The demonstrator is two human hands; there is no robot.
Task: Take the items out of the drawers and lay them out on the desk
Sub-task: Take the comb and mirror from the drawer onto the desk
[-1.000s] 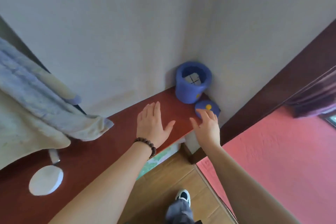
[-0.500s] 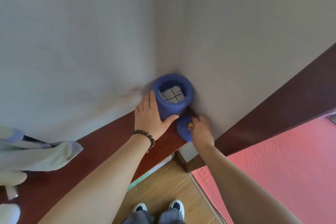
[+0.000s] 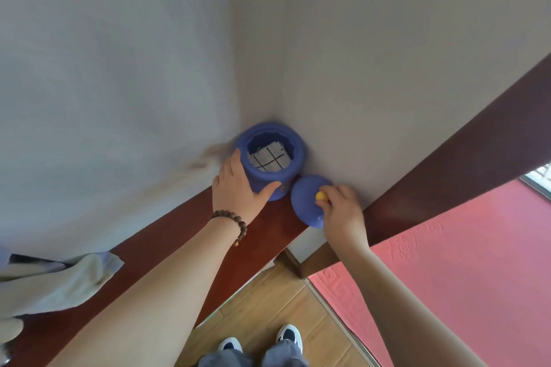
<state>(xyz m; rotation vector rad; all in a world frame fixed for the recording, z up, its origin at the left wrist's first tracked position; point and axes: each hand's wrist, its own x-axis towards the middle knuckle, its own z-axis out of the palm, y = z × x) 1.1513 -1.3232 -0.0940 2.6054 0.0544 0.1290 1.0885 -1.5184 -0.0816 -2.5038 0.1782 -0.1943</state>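
A blue round jar (image 3: 278, 185) stands in the wall corner on the dark red desk (image 3: 167, 256). A white cloth with a black grid (image 3: 269, 158) lies inside it. My left hand (image 3: 238, 191) wraps around the jar's left side, thumb across its front. The jar's blue lid (image 3: 304, 202) is tilted up at the desk's right end. My right hand (image 3: 343, 211) pinches the lid's yellow knob (image 3: 320, 196).
A pale crumpled cloth (image 3: 56, 286) lies on the desk at the far left. White walls meet behind the jar. A dark wooden rail (image 3: 465, 164) runs up to the right, with a red mat (image 3: 465, 277) below it. Wooden floor and my shoes (image 3: 259, 343) are underneath.
My left hand moved from flat on the desk to gripping the jar. My right hand took the lid's knob and tilted the lid up. The view shifted left.
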